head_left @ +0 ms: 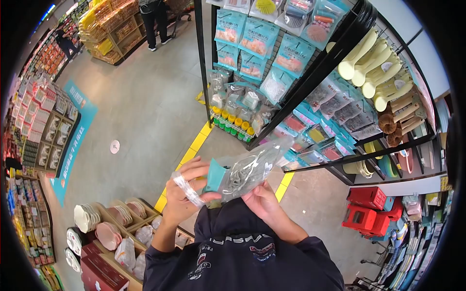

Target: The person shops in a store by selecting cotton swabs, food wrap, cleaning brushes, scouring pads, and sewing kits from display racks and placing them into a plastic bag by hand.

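A clear plastic packet (250,169) with a teal header is held in front of my chest. Inside it are grey looped strands; glare hides what they are exactly. My left hand (187,186) grips the teal end between thumb and fingers, and a crumpled whitish strip (186,188) is wound around those fingers. From below, my right hand (262,198) supports the other part of the packet, its thumb against the plastic. Beyond the packet, teal-labelled bags (259,38) hang on a black rack.
Yellow floor tape (200,139) runs by the rack. Pale yellow brushes (364,58) hang at the upper right. Red bins (366,208) stand on the right. Shelves with bowls (108,235) are at lower left. Another person (154,22) stands at the top, near a cart.
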